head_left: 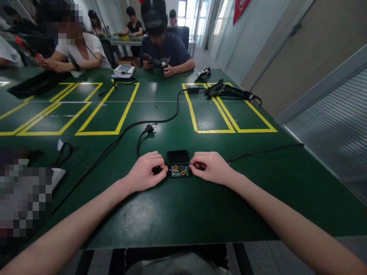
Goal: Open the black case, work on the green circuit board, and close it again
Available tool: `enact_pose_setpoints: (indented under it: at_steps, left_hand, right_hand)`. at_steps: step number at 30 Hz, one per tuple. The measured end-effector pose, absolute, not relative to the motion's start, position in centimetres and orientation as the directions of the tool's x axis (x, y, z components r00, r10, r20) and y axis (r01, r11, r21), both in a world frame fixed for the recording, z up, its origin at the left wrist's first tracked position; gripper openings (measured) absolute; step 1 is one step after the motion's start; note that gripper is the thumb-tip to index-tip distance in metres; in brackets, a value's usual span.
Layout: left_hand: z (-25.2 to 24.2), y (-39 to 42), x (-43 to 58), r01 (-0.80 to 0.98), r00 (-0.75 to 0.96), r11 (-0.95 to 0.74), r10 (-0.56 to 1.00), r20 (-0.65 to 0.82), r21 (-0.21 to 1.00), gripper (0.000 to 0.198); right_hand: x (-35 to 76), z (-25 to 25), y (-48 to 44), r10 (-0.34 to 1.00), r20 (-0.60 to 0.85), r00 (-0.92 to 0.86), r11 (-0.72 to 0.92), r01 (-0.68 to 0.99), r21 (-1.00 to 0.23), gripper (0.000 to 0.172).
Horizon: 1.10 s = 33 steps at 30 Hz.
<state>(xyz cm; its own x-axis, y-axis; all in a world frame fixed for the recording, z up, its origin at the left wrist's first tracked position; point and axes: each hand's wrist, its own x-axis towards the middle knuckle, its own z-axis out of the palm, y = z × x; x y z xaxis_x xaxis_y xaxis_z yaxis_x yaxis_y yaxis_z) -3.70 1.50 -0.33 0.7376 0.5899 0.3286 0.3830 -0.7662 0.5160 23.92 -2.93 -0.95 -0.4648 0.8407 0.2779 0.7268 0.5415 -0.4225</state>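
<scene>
Located: circuit board [179, 170], flat on near middle of table [149, 225], between both hands, just in front of black shell [177, 156]. Left hand [146, 172] at left end of board, right hand [212, 167] at right end, thumb and fingertips of each drawn in close. Cannot tell whether clamped on board or merely touching. Step in hand, as judged: positioning of board from both ends. Next move judged to call for level, even handling, cables unstrained.

Surface: green, marked with yellow tape [97, 133]; plug [149, 129] beyond left hand, cable [266, 150] out past right hand, adapter [193, 89] farther off. Room: person in dark shirt [168, 51] opposite, tool [147, 58] in hand; others seated behind; red pennant [240, 10] high up.
</scene>
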Motion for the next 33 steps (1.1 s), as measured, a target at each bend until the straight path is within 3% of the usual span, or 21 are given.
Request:
enact_pose_setpoints:
  at_steps: [7,16,27,30,33]
  left_hand:
    - [-0.07,1.76,-3.82,0.381,0.711,-0.585,0.680,0.176,0.716,0.026]
    - [0.23,1.69,-3.68,0.423,0.664,-0.414,0.747,0.035,0.806,0.019]
    - [0.33,1.60,-3.47,0.431,0.662,-0.410,0.749,0.027,0.804,0.018]
    - [0.01,1.61,-3.52,0.465,0.631,-0.487,0.768,0.109,0.739,0.014]
    - [-0.29,1.62,-3.59,0.504,0.614,-0.593,0.758,0.222,0.628,0.029]
  right_hand:
    - [23.90,-1.03,-2.76,0.850,0.273,-0.450,0.526,0.725,-0.445,0.008]
    - [23.81,-0.71,-2.57,0.881,0.204,-0.427,0.470,0.737,-0.485,0.006]
    - [23.59,-0.74,-2.19,0.912,0.144,-0.384,0.403,0.776,-0.485,0.002]
    - [23.66,-0.77,-2.32,0.911,0.177,-0.373,0.412,0.794,-0.447,0.005]
    - [23.81,-0.90,-2.49,0.883,0.294,-0.366,0.457,0.813,-0.362,0.011]
